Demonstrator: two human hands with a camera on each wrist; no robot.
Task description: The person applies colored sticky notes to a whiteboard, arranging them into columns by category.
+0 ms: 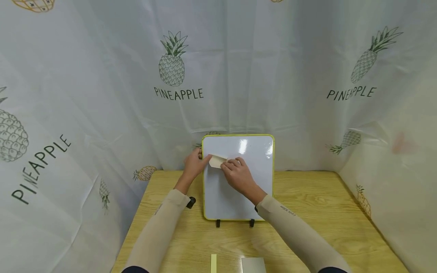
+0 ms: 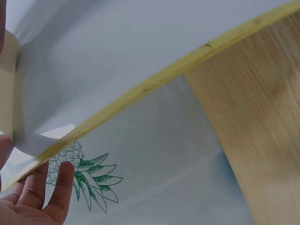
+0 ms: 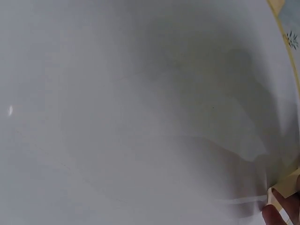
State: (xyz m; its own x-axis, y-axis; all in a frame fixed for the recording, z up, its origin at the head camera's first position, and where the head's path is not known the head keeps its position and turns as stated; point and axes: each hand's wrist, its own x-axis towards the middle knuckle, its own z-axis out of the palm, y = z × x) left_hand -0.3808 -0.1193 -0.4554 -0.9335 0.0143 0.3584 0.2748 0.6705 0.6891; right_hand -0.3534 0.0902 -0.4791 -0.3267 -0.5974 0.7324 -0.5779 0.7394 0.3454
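Note:
A whiteboard with a yellow rim stands upright on the table. Against its upper left part is a small piece of cream paper, bent away from the board on at least one side. My left hand grips the board's left edge: the thumb lies in front at the paper's left end, while the fingers reach behind the rim. With my right hand I pinch the paper's right end. Only the right fingertips and a bit of the paper show in the right wrist view.
Two black feet support the board on the wooden table. Near the front edge lie a pale yellow strip and a greyish square pad. A pineapple-print curtain hangs behind and at both sides.

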